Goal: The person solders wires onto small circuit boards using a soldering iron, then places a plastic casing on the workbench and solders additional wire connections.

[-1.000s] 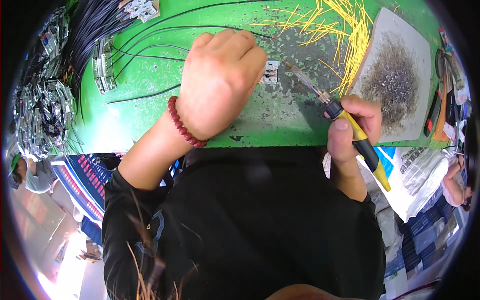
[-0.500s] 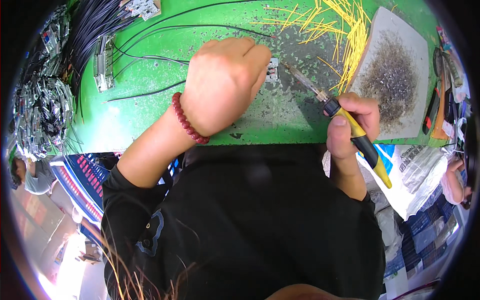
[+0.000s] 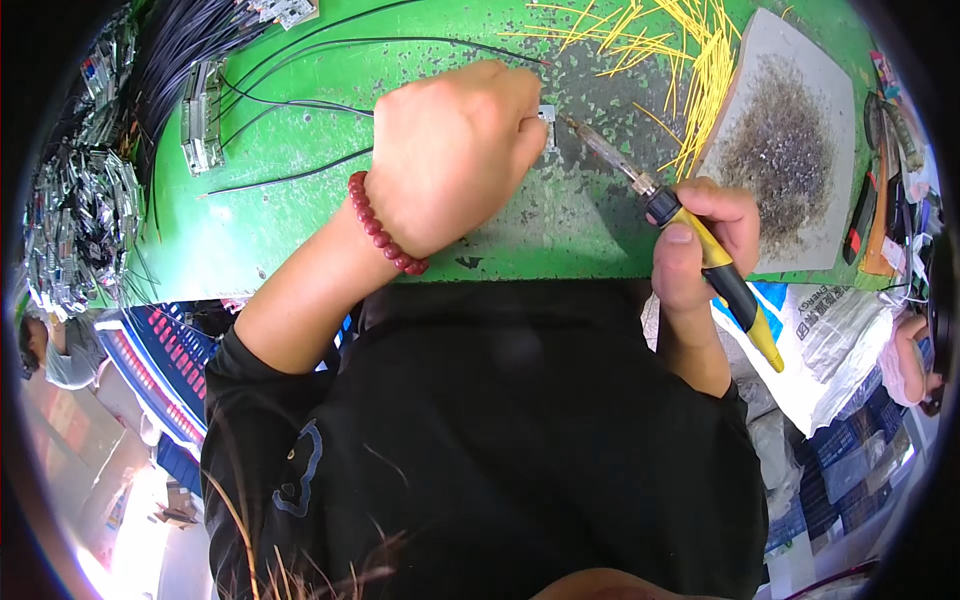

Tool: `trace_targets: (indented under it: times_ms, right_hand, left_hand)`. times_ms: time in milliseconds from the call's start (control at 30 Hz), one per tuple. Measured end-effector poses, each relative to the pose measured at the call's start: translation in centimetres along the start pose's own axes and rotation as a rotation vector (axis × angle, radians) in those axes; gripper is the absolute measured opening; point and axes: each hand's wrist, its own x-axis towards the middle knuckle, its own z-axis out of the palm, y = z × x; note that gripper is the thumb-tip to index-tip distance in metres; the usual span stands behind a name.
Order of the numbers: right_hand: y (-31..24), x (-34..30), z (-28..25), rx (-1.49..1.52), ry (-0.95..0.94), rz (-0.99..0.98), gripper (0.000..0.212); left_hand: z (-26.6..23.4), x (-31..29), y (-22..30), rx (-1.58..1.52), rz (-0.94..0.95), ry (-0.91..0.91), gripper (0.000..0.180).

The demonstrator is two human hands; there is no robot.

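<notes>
Soldering iron (image 3: 700, 250), yellow and black in the handle, lies slanted across the near right part of the green bench (image 3: 300, 230), its metal tip pointing up-left to a small silvery part (image 3: 547, 125) and ending just beside it. The right hand (image 3: 695, 240) has a closed grip around the handle, thumb along its near side. The left hand (image 3: 450, 150), wearing a red bead bracelet (image 3: 385, 225), is curled over the small part; its grip is closed, but what the fingers pinch is hidden beneath them. A grey speckled slab (image 3: 790, 150) lies to the right of the iron's tip. Black wires (image 3: 300, 105) run across the bench's left side, and yellow wire pieces (image 3: 690, 50) are scattered at the far edge.
</notes>
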Motion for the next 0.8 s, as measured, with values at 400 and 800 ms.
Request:
trace_targets:
  times_ms: [400,800]
  right_hand:
    - [0.48,0.08,-0.18,0.036,0.062,-0.027,0.024]
    - [-0.10,0.56,-0.11,-0.083,-0.021,-0.004,0.023]
  left_hand:
    - [-0.05,0.33,-0.01,-0.017,-0.044,-0.051,0.012]
    - [-0.02,0.32,-0.09,0.001,-0.039,-0.051,0.010]
